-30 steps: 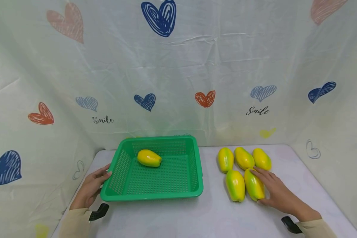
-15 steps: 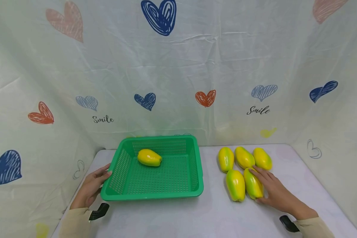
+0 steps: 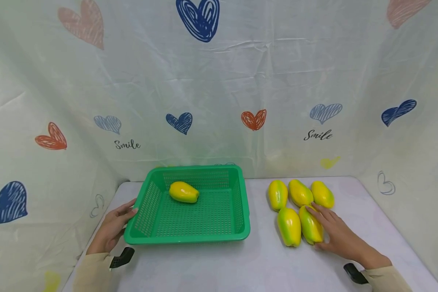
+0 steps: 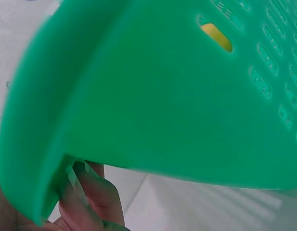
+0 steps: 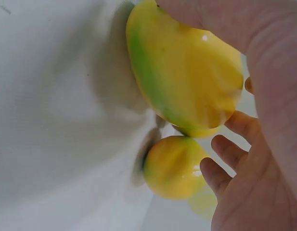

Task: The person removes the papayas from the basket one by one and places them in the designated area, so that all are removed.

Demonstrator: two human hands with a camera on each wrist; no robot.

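Note:
My left hand (image 3: 111, 229) grips the left rim of a green plastic basket (image 3: 186, 239); the left wrist view shows curled fingers (image 4: 90, 197) tucked under the rim. One yellow papaya (image 3: 184, 192) lies inside the basket, toward its back left. On the right, my right hand (image 3: 344, 239) holds a yellow-green papaya (image 3: 309, 228) in the front row, thumb at its near end and fingers at its far end. This papaya (image 5: 182, 67) fills the top of the right wrist view, partly hidden by the thumb. Another papaya (image 3: 289, 227) lies close to its left.
Three more papayas (image 3: 278, 195) form a row behind the front pair. All stand on a white-covered table (image 3: 222, 267), right of the basket. A white curtain (image 3: 219, 89) printed with hearts hangs behind and along the sides.
The right hand and the papaya in its grasp have shifted very slightly left since the earliest frame. The left hand and basket keep their place; the head view tilts a little.

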